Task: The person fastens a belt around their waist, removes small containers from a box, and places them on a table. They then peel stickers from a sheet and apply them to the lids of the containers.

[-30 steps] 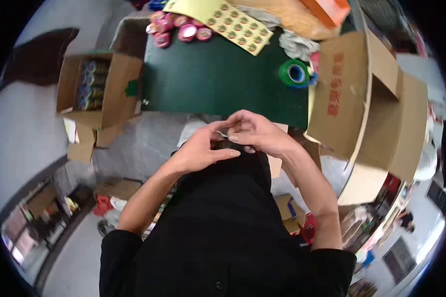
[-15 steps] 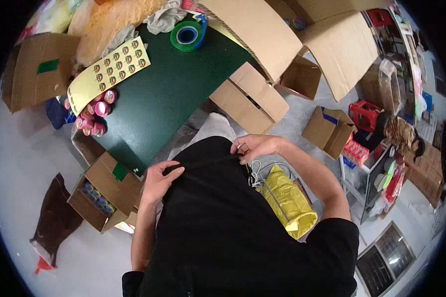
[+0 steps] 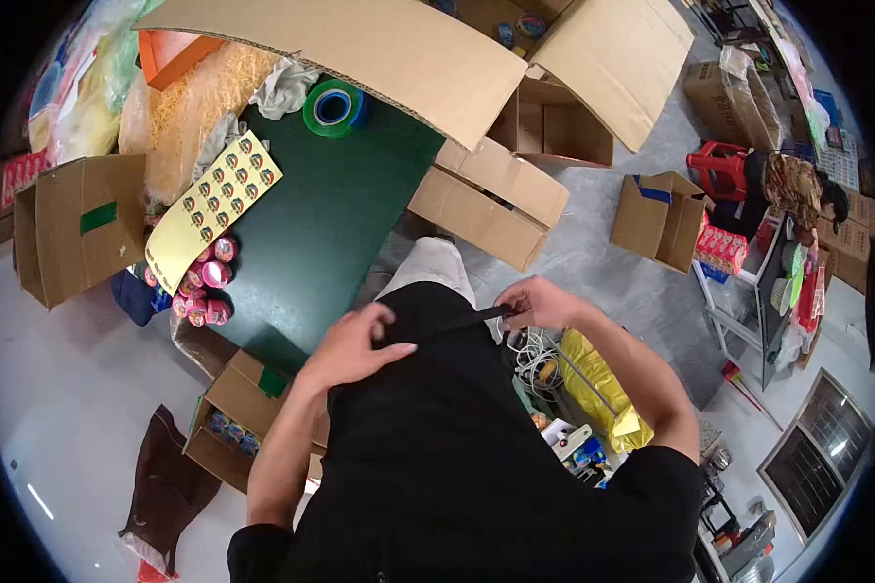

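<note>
A narrow black strap (image 3: 457,322) runs across the front of the black clothing (image 3: 428,418) I wear. My right hand (image 3: 542,303) pinches its right end between thumb and fingertips. At the strap's other end, my left hand (image 3: 352,348) rests against the dark cloth, thumb stretched out and apart from the slightly blurred fingers. Black on black makes the strap's left end hard to make out. Below the right hand is a bundle of white cord (image 3: 537,358) beside a yellow bag (image 3: 593,384).
A dark green table (image 3: 311,214) carries a yellow sticker sheet (image 3: 226,194), pink round containers (image 3: 216,275) and a green tape roll (image 3: 332,107). Cardboard boxes stand around, including a closed one (image 3: 491,204) and an open one (image 3: 656,222). A red stool (image 3: 717,173) is farther right.
My left hand has moved right along the cloth, its thumb and fingers spreading. The right hand has shifted right, drawing the strap out. The view has turned, showing more beside the yellow bag.
</note>
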Available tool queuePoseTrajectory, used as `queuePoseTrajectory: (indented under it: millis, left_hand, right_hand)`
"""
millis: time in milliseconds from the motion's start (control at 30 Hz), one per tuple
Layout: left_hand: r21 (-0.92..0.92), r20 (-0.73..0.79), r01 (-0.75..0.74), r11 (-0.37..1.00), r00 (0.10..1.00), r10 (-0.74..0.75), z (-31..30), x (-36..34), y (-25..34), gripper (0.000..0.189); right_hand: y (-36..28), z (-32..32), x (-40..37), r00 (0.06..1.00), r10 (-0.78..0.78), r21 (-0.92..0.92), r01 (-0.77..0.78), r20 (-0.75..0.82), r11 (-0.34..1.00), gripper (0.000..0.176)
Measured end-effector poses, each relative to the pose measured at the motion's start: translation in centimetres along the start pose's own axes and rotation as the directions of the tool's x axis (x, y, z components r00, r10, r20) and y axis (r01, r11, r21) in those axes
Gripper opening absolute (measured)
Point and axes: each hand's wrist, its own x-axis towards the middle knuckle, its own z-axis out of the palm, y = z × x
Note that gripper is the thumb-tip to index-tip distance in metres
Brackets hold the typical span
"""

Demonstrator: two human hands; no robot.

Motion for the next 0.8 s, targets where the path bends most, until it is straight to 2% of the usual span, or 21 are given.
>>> queuePoseTrajectory:
  millis: [67,100,133,200,233,267,367,400,500,567,633,733,800]
  left_hand:
    - [-0.084,-0.057,-0.263,0.961,0.964,0.258,2.4,3.8,4.4,0.066]
    - [-0.305,0.061,-0.277,0.911,0.949,0.309,3.9,6.2,5.5,0.073]
    - [-0.395,0.288,-0.030,0.918,0.945,0.155,3.6,8.2,7.7,0.070]
    - [-0.518,0.251,-0.042,0.854,0.947,0.198,5.1,11.3,7.6,0.061]
    - [-0.494,0.267,-0.015,0.870,0.949,0.168,4.9,11.7,7.5,0.054]
    - [-0.439,0.273,-0.075,0.895,0.938,0.213,5.2,11.9,7.5,0.054]
    - [-0.259,0.286,-0.252,0.932,0.902,0.323,5.7,11.8,7.9,0.050]
    - [-0.223,0.306,-0.235,0.946,0.905,0.297,5.7,11.8,8.1,0.050]
    - [-0.126,0.345,-0.228,0.965,0.902,0.258,5.5,11.9,8.8,0.049]
    - [-0.087,0.365,-0.262,0.961,0.889,0.276,5.4,11.8,9.0,0.048]
    - [-0.144,0.330,-0.261,0.954,0.896,0.295,5.3,11.6,9.0,0.048]
    - [-0.151,0.272,-0.305,0.940,0.902,0.336,5.2,11.3,9.1,0.047]
    - [-0.146,0.246,-0.342,0.928,0.896,0.369,4.9,11.2,9.6,0.046]
  right_hand:
    - [-2.5,0.0,0.3,0.999,-0.035,-0.101,0.032,-0.029,0.994,0.033]
    - [-3.9,0.4,0.3,0.998,-0.054,-0.147,0.047,-0.044,0.988,0.034]
    - [-5.5,0.9,0.1,0.994,-0.080,-0.251,0.060,-0.069,0.966,0.037]
    - [-6.4,1.0,-0.4,0.992,-0.112,-0.173,0.100,-0.063,0.980,0.039]
    - [-6.2,1.2,-0.8,0.991,-0.121,-0.125,0.113,-0.062,0.986,0.040]
    - [-5.6,1.0,-0.9,0.995,-0.078,-0.098,0.071,-0.070,0.993,0.040]
    - [-7.3,0.8,-1.2,0.998,0.037,-0.408,-0.052,-0.045,0.911,0.037]
    - [-7.7,0.9,-1.4,0.996,0.035,-0.401,-0.065,-0.082,0.914,0.036]
    - [-9.2,0.8,-1.7,0.954,0.275,-0.423,-0.300,-0.120,0.855,0.034]
    - [-6.6,0.0,-1.4,0.957,0.290,-0.259,-0.286,-0.025,0.922,0.033]
    - [-5.4,-1.0,-1.6,0.948,0.310,-0.072,-0.305,0.074,0.950,0.029]
    - [-3.3,-2.2,-2.0,0.921,0.362,0.309,-0.389,0.144,0.868,0.021]
    - [-3.1,-2.5,-2.4,0.922,0.359,0.355,-0.387,0.145,0.851,0.015]
